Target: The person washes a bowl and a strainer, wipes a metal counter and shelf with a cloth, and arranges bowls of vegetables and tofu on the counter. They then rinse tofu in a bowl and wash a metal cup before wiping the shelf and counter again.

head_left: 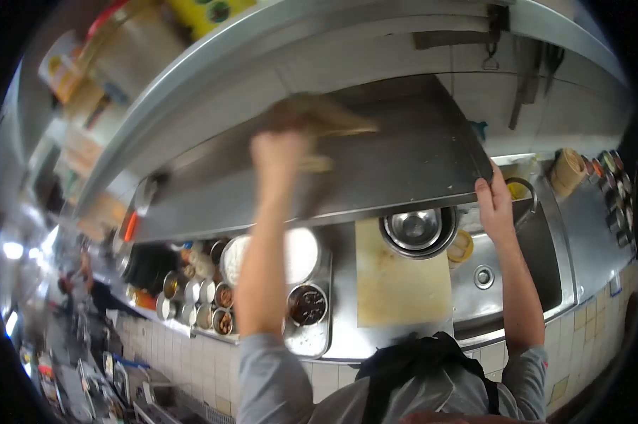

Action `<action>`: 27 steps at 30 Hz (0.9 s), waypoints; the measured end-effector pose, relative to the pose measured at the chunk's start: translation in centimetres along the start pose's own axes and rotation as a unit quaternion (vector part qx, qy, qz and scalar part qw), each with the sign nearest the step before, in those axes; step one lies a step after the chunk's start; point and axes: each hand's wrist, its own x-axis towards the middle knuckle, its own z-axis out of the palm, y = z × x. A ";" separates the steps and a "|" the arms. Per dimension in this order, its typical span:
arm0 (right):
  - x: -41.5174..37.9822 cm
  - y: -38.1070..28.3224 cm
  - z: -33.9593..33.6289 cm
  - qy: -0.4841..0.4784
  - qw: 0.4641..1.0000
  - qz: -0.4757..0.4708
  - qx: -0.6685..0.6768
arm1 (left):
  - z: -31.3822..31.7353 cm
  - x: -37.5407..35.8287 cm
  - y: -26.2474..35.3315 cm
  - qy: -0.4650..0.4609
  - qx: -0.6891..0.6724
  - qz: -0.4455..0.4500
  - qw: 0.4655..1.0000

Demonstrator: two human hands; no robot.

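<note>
My left hand [280,150] is closed around a brownish cloth [319,116], which is smeared by motion against the dark metal shelf [397,148]. Reaching to the right end of that shelf, my right hand [497,201] grips its front corner, thumb and fingers on the edge. Near the shelf's left end lies a tool with an orange handle [131,226]. Under the shelf, nested metal bowls [416,230] stand by a yellowed cutting board [404,290].
A sink [506,283] with a faucet [531,201] is on the right. Small containers [206,291], a pot of dark sauce [307,305] and a white-filled tub [301,254] crowd the counter at left. Tools hang on the back wall. A person [96,283] stands far left.
</note>
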 end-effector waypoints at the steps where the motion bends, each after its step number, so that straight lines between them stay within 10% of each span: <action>1: 0.0 -0.2 0.1 -0.010 1.000 -0.002 -0.011 | 1.6 -1.2 -5.1 0.139 -0.013 0.030 0.990; 3: -0.4 -0.2 0.1 -0.008 0.999 0.030 -0.029 | 6.7 -4.1 -16.1 0.025 0.104 0.032 0.994; 4: -0.4 -0.5 0.3 -0.011 0.999 0.038 -0.034 | 5.5 -5.8 -17.8 0.000 -0.302 -0.212 0.930; 5: -0.5 -0.8 0.5 -0.012 0.998 0.046 -0.037 | 3.9 -6.5 -18.7 -0.114 -0.288 -0.291 0.905; 7: -0.5 -1.2 0.7 -0.002 0.997 0.064 -0.035 | 8.5 -10.0 -22.3 -0.264 -0.019 -0.163 0.951; 10: -0.5 -1.4 1.3 0.013 0.999 0.040 0.002 | 12.0 -8.7 -21.8 -0.170 -0.165 -0.030 0.971; 20: -0.9 -0.6 2.0 0.044 0.992 0.041 0.108 | 5.6 6.8 12.6 -0.214 -0.410 0.148 0.874; 27: -3.8 1.5 2.0 0.029 0.942 0.091 0.323 | 3.9 11.3 19.9 -0.259 -0.480 0.182 0.818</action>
